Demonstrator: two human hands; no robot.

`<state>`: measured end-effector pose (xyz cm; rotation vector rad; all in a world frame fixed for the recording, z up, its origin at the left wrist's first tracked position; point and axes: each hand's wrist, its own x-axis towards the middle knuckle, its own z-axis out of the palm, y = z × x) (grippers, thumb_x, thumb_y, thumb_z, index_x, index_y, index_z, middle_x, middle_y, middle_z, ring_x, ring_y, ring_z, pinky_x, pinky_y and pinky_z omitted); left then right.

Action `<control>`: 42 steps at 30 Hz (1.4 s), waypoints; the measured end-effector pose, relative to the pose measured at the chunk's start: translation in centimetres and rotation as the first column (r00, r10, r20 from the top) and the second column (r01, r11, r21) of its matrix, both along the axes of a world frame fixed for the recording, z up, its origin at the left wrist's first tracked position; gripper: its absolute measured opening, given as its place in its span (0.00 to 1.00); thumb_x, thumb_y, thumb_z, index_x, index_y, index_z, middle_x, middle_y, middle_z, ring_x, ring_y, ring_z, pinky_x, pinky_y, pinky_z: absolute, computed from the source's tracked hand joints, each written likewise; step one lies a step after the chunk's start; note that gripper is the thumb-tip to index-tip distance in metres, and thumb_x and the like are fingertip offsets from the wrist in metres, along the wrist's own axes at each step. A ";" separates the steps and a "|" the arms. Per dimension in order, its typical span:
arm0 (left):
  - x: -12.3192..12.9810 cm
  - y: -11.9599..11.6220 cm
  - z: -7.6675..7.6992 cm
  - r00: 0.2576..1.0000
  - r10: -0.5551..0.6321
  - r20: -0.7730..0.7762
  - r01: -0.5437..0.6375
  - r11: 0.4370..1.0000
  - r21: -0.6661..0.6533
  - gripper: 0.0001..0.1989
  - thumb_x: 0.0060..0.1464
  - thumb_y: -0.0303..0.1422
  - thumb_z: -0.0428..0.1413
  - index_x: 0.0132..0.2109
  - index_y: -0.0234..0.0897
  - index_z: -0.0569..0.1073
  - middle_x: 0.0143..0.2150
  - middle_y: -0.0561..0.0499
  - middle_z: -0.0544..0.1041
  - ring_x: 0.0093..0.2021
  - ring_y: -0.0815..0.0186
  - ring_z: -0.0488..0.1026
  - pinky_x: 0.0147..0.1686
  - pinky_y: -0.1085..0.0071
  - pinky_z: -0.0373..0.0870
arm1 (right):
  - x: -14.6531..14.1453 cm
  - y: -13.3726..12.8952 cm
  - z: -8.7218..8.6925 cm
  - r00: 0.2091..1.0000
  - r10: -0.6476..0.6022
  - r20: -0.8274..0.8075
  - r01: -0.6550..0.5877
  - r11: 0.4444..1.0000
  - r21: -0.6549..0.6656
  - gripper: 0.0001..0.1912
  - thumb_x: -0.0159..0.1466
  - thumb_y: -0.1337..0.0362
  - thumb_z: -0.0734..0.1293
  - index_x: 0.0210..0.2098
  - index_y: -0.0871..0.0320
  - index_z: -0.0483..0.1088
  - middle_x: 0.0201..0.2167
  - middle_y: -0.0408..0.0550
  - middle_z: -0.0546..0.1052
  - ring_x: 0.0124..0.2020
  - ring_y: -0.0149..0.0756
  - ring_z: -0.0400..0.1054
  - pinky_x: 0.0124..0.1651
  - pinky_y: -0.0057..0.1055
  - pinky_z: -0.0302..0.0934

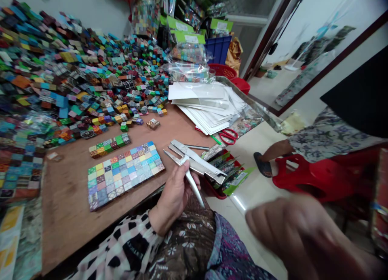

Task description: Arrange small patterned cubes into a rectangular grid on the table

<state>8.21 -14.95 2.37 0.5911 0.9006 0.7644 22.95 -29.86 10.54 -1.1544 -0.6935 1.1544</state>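
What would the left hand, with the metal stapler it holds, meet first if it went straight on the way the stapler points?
Probably the flat block of colourful cubes on the wooden table. The left hand aims the stapler up-left toward it, though depth is unclear.

Soft, even daylight fills the room, seemingly from the doorway at upper right, where the floor [266, 90] is washed pale. Shadows are faint. The right hand [300, 231] is smeared by motion blur. Edges bend with wide-angle distortion.
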 end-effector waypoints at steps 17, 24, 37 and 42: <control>0.9 -0.5 0.1 0.998 -0.052 -0.025 0.052 0.999 0.012 0.22 0.45 0.50 0.63 0.32 0.37 0.67 0.20 0.55 0.73 0.17 0.71 0.67 0.18 0.76 0.62 | -1.2 5.2 -7.1 0.981 0.043 -0.187 -0.103 0.940 -0.325 0.27 0.57 0.39 0.68 0.31 0.60 0.70 0.17 0.42 0.71 0.19 0.26 0.61 0.24 0.24 0.54; 1.0 -0.6 0.3 0.998 -0.017 -0.055 0.019 0.999 0.040 0.23 0.43 0.49 0.65 0.35 0.37 0.67 0.19 0.56 0.72 0.21 0.67 0.71 0.19 0.76 0.61 | -1.4 5.2 -8.0 0.985 0.064 -0.159 -0.115 0.935 -0.336 0.25 0.57 0.41 0.68 0.28 0.60 0.69 0.15 0.42 0.71 0.16 0.26 0.60 0.22 0.24 0.52; 0.9 -0.7 0.2 0.998 -0.022 -0.054 0.024 0.999 0.027 0.20 0.45 0.47 0.64 0.36 0.37 0.68 0.19 0.56 0.72 0.21 0.66 0.72 0.21 0.74 0.64 | -2.3 5.0 -8.7 0.979 0.032 -0.199 -0.094 0.946 -0.309 0.25 0.56 0.41 0.66 0.26 0.59 0.69 0.10 0.41 0.68 0.12 0.27 0.56 0.19 0.25 0.48; 0.8 -0.7 -0.1 0.997 -0.034 -0.069 0.038 0.997 0.060 0.20 0.47 0.48 0.62 0.36 0.37 0.67 0.20 0.57 0.72 0.20 0.67 0.71 0.20 0.75 0.63 | -2.3 5.0 -8.8 0.990 0.045 -0.136 -0.084 0.951 -0.296 0.25 0.57 0.41 0.66 0.26 0.59 0.69 0.11 0.43 0.70 0.13 0.27 0.58 0.19 0.25 0.50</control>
